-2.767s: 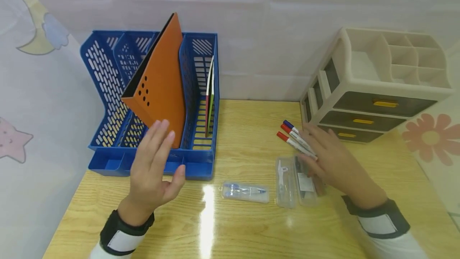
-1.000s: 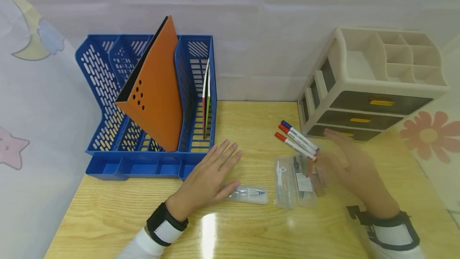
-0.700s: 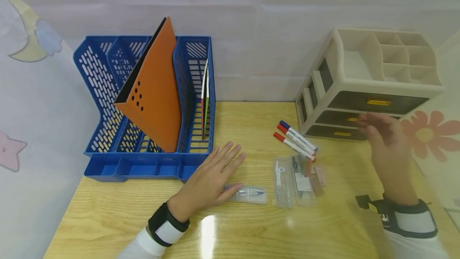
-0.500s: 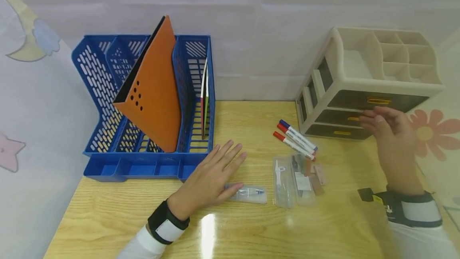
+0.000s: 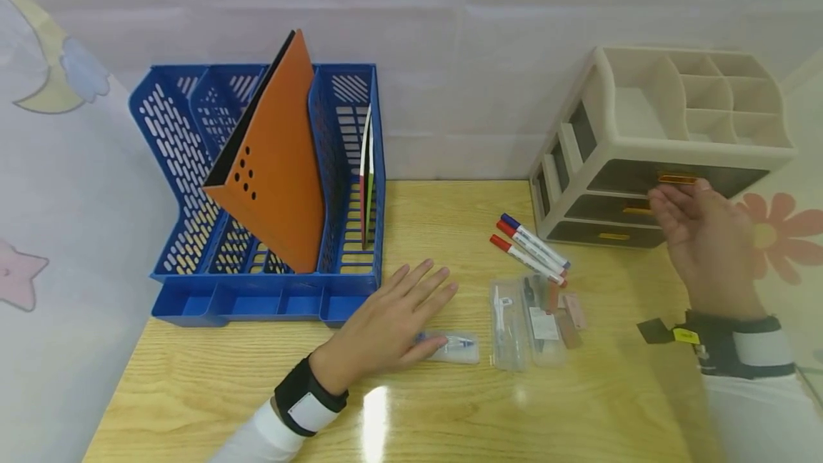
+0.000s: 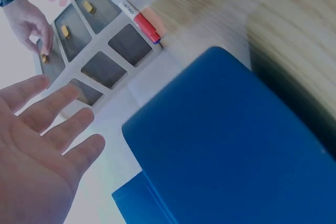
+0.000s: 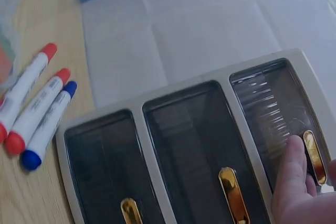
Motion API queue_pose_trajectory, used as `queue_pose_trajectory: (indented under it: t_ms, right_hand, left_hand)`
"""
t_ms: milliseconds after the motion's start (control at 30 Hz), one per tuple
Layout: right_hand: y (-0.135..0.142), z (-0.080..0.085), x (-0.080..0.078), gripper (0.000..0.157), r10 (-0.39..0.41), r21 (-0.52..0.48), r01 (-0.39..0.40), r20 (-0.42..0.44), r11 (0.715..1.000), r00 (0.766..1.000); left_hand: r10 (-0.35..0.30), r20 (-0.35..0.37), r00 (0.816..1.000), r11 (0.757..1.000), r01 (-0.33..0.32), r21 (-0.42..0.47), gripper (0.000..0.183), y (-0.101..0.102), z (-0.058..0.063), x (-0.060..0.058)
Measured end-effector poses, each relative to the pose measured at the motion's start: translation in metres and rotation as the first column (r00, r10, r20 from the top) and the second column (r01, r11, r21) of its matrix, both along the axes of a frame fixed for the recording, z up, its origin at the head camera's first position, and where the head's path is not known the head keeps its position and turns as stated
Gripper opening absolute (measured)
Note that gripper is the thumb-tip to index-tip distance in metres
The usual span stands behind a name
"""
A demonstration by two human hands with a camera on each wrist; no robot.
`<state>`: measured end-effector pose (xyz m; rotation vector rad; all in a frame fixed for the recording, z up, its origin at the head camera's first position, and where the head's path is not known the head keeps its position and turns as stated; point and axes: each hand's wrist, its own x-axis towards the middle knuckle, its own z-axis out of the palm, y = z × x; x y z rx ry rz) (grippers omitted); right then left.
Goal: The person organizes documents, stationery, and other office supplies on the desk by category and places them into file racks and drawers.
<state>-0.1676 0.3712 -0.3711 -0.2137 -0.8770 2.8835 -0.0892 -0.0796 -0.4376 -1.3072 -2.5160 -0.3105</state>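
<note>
My right hand (image 5: 714,249) is at the top drawer of the beige drawer unit (image 5: 694,152). In the right wrist view its fingers (image 7: 295,169) lie against one side of the gold drawer handle (image 7: 315,158), the thumb at the other side, partly cut off. All three drawers look closed. My left hand (image 5: 388,320) is spread with straight fingers beside the blue file organizer (image 5: 257,296), over one end of a small clear pack with a blue-tipped item (image 5: 459,347). In the left wrist view the left palm (image 6: 37,166) holds nothing.
Three markers (image 5: 530,249) with red and blue caps lie before the drawer unit. Near them are clear plastic cases (image 5: 508,327) and pinkish erasers (image 5: 572,311). An orange folder (image 5: 279,163) leans in the organizer, with thin booklets (image 5: 366,184) in its right slot.
My right hand has moved from near the markers, right and up to the top drawer handle. My left hand has lowered and moved right from in front of the orange folder.
</note>
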Motion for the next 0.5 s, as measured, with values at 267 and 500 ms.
queue_pose_trajectory:
  t_ms: [267, 500]
  right_hand:
    - [-0.0026, 0.0027, -0.0057, 0.019, 0.005, -0.136, 0.004, 0.064, 0.991, 0.998]
    - [-0.0038, 0.0039, -0.0072, 0.015, -0.002, -0.147, 0.012, 0.066, 0.989, 0.998]
  left_hand:
    - [0.017, 0.005, 1.0, 1.0, -0.017, -0.026, 0.068, 0.0049, -0.0003, 0.0029]
    - [0.005, 0.031, 1.0, 0.999, -0.004, -0.037, 0.068, 0.0072, -0.0028, 0.005]
